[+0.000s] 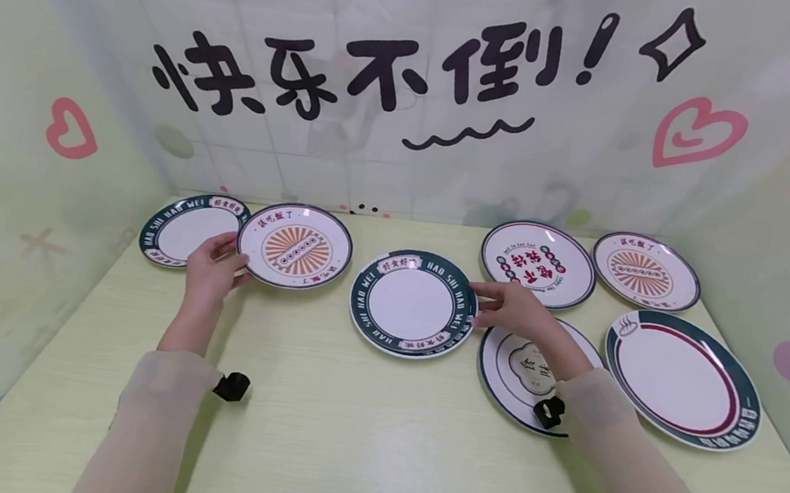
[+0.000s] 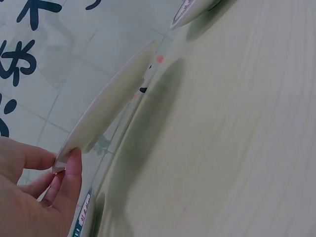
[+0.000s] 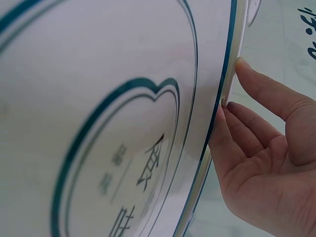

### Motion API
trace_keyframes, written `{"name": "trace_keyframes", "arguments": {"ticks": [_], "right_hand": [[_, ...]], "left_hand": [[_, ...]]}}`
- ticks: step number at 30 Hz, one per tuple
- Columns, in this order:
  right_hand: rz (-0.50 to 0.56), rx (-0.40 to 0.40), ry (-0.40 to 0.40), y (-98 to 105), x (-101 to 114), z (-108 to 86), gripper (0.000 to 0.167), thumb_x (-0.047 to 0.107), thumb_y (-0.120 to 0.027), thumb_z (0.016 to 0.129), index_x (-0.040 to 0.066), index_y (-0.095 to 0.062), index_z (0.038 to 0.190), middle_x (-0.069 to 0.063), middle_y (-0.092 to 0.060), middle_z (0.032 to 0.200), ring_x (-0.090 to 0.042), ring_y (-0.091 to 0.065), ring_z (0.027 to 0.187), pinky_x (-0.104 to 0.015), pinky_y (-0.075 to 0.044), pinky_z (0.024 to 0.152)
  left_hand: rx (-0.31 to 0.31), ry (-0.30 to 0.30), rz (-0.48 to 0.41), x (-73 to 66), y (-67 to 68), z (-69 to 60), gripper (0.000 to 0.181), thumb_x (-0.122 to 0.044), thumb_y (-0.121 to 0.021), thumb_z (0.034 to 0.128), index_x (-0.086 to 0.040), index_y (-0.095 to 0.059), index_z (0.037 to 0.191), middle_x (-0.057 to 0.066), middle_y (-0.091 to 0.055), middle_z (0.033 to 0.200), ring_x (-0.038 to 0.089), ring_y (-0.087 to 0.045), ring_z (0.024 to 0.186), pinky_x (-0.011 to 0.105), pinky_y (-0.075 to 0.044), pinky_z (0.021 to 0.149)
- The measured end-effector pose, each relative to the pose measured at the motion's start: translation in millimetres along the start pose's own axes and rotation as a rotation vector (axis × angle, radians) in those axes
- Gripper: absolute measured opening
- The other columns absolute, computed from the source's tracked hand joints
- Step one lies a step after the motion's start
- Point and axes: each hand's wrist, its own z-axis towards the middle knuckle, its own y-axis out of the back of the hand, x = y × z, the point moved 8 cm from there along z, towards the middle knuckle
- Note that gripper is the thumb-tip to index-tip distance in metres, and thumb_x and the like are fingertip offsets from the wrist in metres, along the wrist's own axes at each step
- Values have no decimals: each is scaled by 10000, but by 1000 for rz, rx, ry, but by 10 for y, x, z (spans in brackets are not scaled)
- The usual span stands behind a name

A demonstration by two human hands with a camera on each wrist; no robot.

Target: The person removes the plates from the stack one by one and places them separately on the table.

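My left hand pinches the left rim of a white plate with an orange sunburst. In the left wrist view that plate is tilted above the table, with its shadow beneath. My right hand holds the right rim of a green-rimmed plate between thumb and fingers, mid-table; whether it touches the table I cannot tell. Under my right forearm lies a plate with a cloud-shaped emblem, partly hidden. That same plate fills much of the right wrist view, in front of my fingers.
Another green-rimmed plate lies at the back left, beside my left hand. At the right are a plate with red characters, a second sunburst plate and a large oval plate. Printed walls enclose the table's back and sides.
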Motion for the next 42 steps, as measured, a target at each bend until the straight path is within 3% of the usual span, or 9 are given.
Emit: {"name": "trace_keyframes", "arguments": {"ticks": [6, 16, 28, 32, 36, 42], "right_hand": [[-3, 1, -1, -5, 14, -2, 688, 129, -738, 888, 165, -444, 1508, -99, -485, 1528, -331, -549, 1330, -470, -467, 1122], [7, 0, 1, -9, 41, -6, 686, 114, -736, 884, 155, -448, 1505, -104, -489, 1525, -328, -557, 1323, -466, -470, 1120], [12, 2, 4, -11, 44, -22, 680, 111, -732, 889, 145, -446, 1505, -110, -486, 1525, -331, -557, 1323, -466, -471, 1120], [13, -5, 1, 2, 46, -38, 677, 99, -726, 889, 151, -448, 1504, -102, -491, 1523, -327, -559, 1322, -463, -474, 1117], [12, -5, 2, 6, 50, -48, 678, 103, -723, 893, 148, -441, 1508, -106, -485, 1526, -334, -550, 1330, -470, -465, 1124], [19, -2, 3, -5, 36, -25, 680, 115, -731, 890, 142, -444, 1506, -113, -485, 1525, -337, -544, 1336, -474, -459, 1129]], "left_hand": [[-11, 30, 35, 99, 30, 84, 616, 46, -541, 960, -133, -385, 1528, 89, -417, 1536, 20, -558, 862, 154, -598, 742], [-21, 58, 40, 177, -1, 166, 607, 42, -557, 949, -135, -421, 1513, 0, -511, 1336, 12, -572, 781, 167, -606, 714], [27, 53, 72, 182, -109, 173, 594, 4, -536, 982, -140, -381, 1537, 111, -396, 1579, -11, -554, 820, 147, -588, 813], [43, 36, 56, 177, -129, 169, 618, 30, -533, 970, -121, -361, 1544, 107, -368, 1601, 14, -557, 912, 146, -576, 873], [51, 7, 54, 167, -133, 174, 625, 44, -531, 967, -96, -345, 1547, 119, -340, 1614, 111, -558, 1131, 164, -562, 934], [58, -1, 42, 146, -147, 191, 613, 39, -518, 973, -94, -338, 1544, 96, -305, 1635, 225, -431, 1437, 236, -502, 1075]]}}
